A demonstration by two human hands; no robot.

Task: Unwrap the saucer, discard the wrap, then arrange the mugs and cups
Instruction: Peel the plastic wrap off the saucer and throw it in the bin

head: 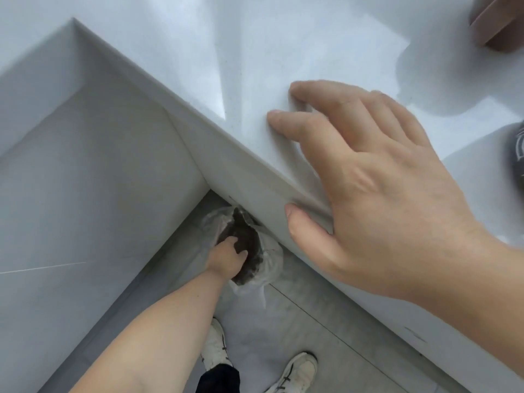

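Bright daylight, soft blur, wide-angle distortion

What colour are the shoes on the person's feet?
White shoes with dark laces, seen in the head view at the bottom of the frame.

My left hand (226, 258) reaches down into the dark mouth of a bin lined with a clear bag (266, 259), and its fingertips are lost in that shadow, so I cannot tell whether it grips anything or what lies inside. The counter (255, 80) edge covers the far side of the bin. At the right border a dark, blurred object (517, 148) and a brown one (499, 21) in the top corner are both cut off, too little showing for me to tell what they are.
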